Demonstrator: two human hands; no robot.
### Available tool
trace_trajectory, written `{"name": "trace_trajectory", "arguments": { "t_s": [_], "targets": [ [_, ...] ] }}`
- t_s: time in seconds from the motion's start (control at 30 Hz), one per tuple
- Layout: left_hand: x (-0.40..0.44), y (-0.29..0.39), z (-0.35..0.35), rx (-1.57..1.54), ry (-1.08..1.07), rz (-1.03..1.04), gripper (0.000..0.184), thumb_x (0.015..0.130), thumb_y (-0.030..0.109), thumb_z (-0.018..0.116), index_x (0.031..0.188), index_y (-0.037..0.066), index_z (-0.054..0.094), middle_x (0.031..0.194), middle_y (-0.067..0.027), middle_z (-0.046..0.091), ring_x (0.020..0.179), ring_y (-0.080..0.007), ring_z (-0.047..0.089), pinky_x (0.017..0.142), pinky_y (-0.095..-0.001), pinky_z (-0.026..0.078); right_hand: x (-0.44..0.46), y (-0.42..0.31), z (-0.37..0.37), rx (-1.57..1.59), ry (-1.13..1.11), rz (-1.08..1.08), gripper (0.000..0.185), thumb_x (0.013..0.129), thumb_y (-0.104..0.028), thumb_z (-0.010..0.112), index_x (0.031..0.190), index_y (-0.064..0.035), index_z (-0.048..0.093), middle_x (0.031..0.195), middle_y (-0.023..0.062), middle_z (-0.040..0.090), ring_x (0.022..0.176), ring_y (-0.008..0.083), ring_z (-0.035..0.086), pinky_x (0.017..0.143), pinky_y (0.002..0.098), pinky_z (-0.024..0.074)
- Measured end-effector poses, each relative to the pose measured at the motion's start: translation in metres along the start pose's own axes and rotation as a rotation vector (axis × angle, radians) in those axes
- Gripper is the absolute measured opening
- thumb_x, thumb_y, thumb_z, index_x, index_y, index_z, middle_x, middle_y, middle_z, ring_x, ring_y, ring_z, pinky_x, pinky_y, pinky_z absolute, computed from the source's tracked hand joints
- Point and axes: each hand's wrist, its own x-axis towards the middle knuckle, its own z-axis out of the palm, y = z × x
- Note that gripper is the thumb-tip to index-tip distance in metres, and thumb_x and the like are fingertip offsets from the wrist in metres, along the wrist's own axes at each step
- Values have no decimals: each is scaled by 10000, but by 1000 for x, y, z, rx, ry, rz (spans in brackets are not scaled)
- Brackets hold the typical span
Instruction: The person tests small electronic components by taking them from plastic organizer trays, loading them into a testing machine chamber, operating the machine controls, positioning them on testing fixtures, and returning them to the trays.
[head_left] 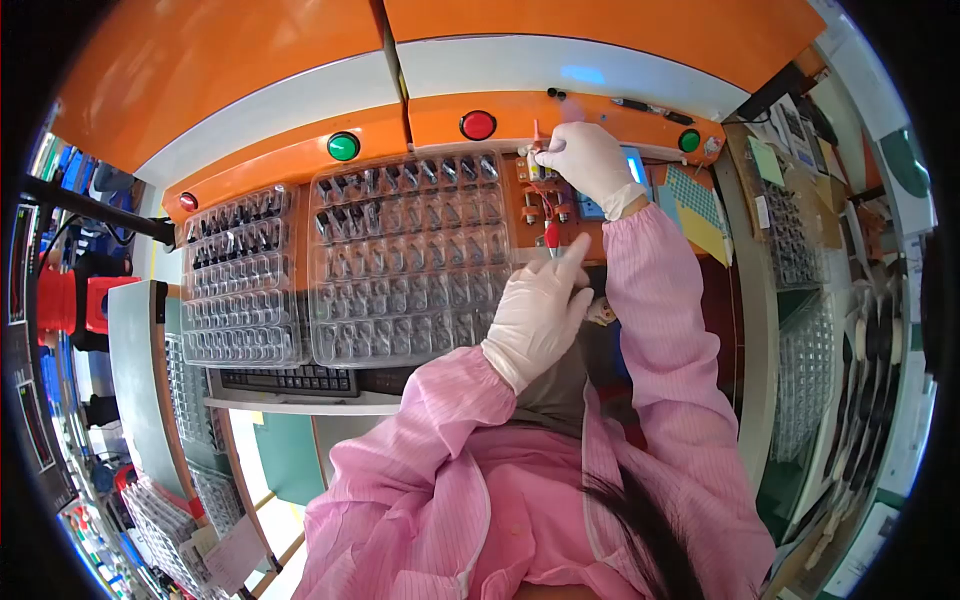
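My right hand (590,162), in a white glove, is closed at a small test fixture (530,200) with red wires. Its fingertips pinch beside an upright orange-red piece (537,132); what lies between them is hidden. My left hand (538,312), also gloved, is just below the fixture with the index finger stretched out and the thumb apart. Near that fingertip, which is slightly smeared, is a red clip (552,235). A clear plastic tray (408,345) of small dark-topped parts lies left of my left hand.
Another clear tray (245,352) of parts sits farther left. Along the orange panel are a red button (478,124), green buttons (343,146) and a pen (645,107). A lit screen (634,165) stands behind my right wrist. A keyboard (290,381) lies below the trays.
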Motion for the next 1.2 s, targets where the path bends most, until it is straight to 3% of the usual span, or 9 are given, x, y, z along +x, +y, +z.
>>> {"name": "trace_trajectory", "arguments": {
  "t_s": [0.07,0.17,0.33,0.43,0.7,1.0,1.2],
  "targets": [
    [3,1,1,-51,-77,10,525,815,86,612,1316,48,461,1258,-146,521,1052,-357,529,888,-438,429,-1,3,3,3,27,-21,281,755,-328,724,755,-54,661,749,158,647,729,347,623,650,444,472],
    [4,-1,-2,220,337,139,498,828,96,591,1311,70,472,1164,-133,566,1014,-333,545,879,-439,421,-1,6,7,22,84,-56,273,745,-294,726,736,-31,651,733,154,646,717,339,620,632,427,467],
    [21,-12,8,322,313,38,462,820,98,598,1272,107,505,1048,-100,601,955,-321,560,869,-440,413,0,-2,3,-42,54,-57,263,747,-285,722,745,-34,644,738,156,646,723,343,618,637,429,469],
    [16,-2,1,339,259,68,368,791,105,594,1158,109,563,971,-27,568,915,-244,553,837,-409,399,-1,1,1,-29,39,-48,256,748,-282,719,755,-38,644,746,157,646,723,348,616,638,435,467],
    [-15,2,6,366,282,215,226,761,89,645,972,168,639,901,11,583,871,-196,569,844,-368,392,-6,-5,14,-140,140,-86,266,762,-296,706,743,-51,605,707,154,616,725,354,607,636,458,455],
    [4,-10,9,401,348,301,233,735,92,580,954,149,634,881,-4,562,882,-208,559,842,-377,391,3,-5,8,-133,23,-53,280,750,-312,718,717,-69,584,704,154,608,730,359,603,643,467,450],
    [45,-35,8,502,335,168,129,735,94,587,850,149,612,811,-25,593,826,-232,603,772,-389,407,6,-8,8,-166,-30,-25,261,751,-304,715,758,-67,605,735,155,622,749,363,608,655,474,455]
  ]
}}
